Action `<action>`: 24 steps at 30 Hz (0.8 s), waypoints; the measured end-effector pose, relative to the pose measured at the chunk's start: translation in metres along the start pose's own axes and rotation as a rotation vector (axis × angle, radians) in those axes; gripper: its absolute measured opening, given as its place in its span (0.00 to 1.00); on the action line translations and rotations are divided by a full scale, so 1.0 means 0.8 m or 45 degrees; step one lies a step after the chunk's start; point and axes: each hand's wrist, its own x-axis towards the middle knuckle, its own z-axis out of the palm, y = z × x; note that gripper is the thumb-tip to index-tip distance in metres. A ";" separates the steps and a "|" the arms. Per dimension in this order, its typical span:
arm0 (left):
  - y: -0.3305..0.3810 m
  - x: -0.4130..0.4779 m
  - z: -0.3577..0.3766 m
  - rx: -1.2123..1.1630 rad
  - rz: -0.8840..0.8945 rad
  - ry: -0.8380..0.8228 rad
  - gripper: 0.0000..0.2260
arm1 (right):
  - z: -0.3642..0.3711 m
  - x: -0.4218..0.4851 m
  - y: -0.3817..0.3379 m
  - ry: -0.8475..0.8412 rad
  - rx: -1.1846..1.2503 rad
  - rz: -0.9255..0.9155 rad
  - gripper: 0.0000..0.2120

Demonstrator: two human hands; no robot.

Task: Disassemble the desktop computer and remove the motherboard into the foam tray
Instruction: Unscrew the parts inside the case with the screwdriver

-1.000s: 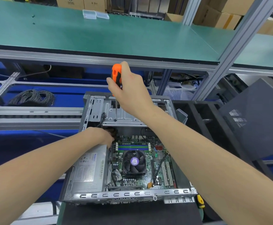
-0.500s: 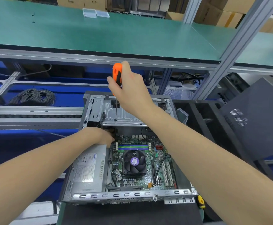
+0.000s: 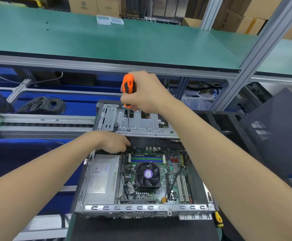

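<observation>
While the motherboard (image 3: pixel 173 168) lies flat on the floor of the open desktop computer chassis (image 3: pixel 141 208), with the power supply (image 3: pixel 100 176) on its left, its far edge is overhung by the metal drive cage (image 3: pixel 141 124). It is on that cage that the work is judged to be going on. An orange-and-black screwdriver (image 3: pixel 128 87) is gripped by the right hand (image 3: pixel 147 92), with the fingers wrapped round the handle. Its shaft is held nearly upright, and the tip is set in a hole at the near-left of the cage plate. Whether a screw is seated there cannot be made out.

The left hand (image 3: pixel 113 142) is placed just below that point, at the gap between cage and power supply, with the fingers curled downward. Whether anything is grasped cannot be told, since the fingertips are hidden.

The relation on which the coming move turns is thus one of layering. The board is reached from above, but its far end is tucked beneath the cage. The left hand is the nearer to it, and the right is raised above and beyond. Until the cage is freed and taken off, a straight lift of the board is judged to be blocked. The black foam tray (image 3: pixel 232 126) is seen beside the chassis on its right, under the right forearm's side, so the board would have to be carried rightward.
</observation>
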 end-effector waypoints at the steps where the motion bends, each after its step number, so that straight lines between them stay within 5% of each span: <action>1: -0.001 -0.016 -0.009 -0.080 0.016 -0.006 0.22 | -0.003 0.001 -0.001 -0.013 0.005 0.004 0.11; 4: -0.019 -0.061 -0.038 -0.520 0.128 0.043 0.14 | -0.009 0.002 -0.004 -0.015 -0.054 -0.014 0.13; 7: -0.031 -0.085 -0.065 -0.642 0.223 0.602 0.09 | -0.013 0.004 -0.006 -0.022 -0.089 -0.018 0.13; 9: -0.026 -0.082 -0.070 -0.623 0.343 0.879 0.14 | -0.014 0.008 -0.008 -0.035 -0.140 -0.019 0.12; 13: -0.004 -0.046 -0.052 -0.960 0.674 0.898 0.10 | -0.008 0.014 -0.007 0.007 -0.192 0.006 0.11; 17: -0.009 -0.027 -0.041 -1.093 0.744 0.952 0.08 | -0.009 0.014 -0.007 0.009 -0.261 0.055 0.12; 24: -0.009 -0.015 -0.037 -1.137 0.797 0.987 0.09 | -0.013 0.033 -0.047 0.185 -0.881 0.106 0.27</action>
